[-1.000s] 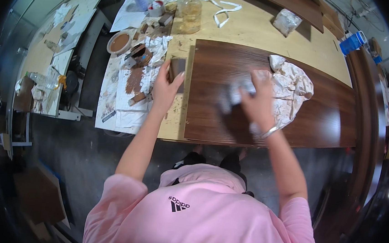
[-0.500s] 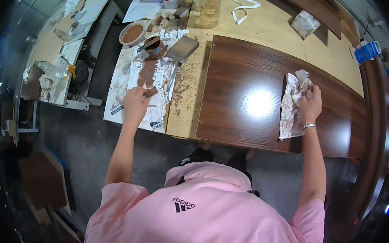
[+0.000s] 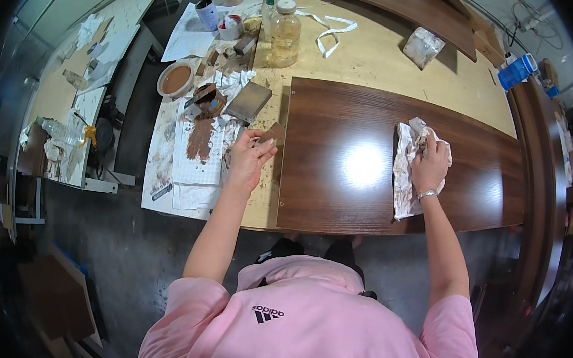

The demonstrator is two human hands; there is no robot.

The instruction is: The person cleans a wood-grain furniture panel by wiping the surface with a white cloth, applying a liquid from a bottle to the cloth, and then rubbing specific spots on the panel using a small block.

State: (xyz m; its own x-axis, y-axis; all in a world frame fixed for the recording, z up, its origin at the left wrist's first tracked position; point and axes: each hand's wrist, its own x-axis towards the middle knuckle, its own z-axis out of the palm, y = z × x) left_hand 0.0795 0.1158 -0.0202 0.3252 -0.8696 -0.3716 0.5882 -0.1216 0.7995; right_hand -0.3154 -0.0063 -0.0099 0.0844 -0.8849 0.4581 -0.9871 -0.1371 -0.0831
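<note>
The left hand [image 3: 251, 159] was raised over the worktop [image 3: 390, 59], just off the left end of a dark wood-grain board [image 3: 325, 202]; its grip pinched a small brown block [image 3: 274, 133] between thumb and fingers. The right hand [image 3: 431, 165] lay on a crumpled, brown-stained white cloth [image 3: 404, 185] on top of the board (a bright glare shone on the surface between the two hands). Whether that grip clasped the cloth or only pressed on it, I could not tell.

Beyond the left hand, a larger flat-sided block [image 3: 249, 102] rested tilted beside rumpled white paper. Further left stood a round tub [image 3: 176, 79] of brown paste, near a smear of brown on white sheets [image 3: 196, 175]. A lidded clear jar [image 3: 285, 37] stood behind the board, with a white strap [image 3: 338, 32] lying near it.
</note>
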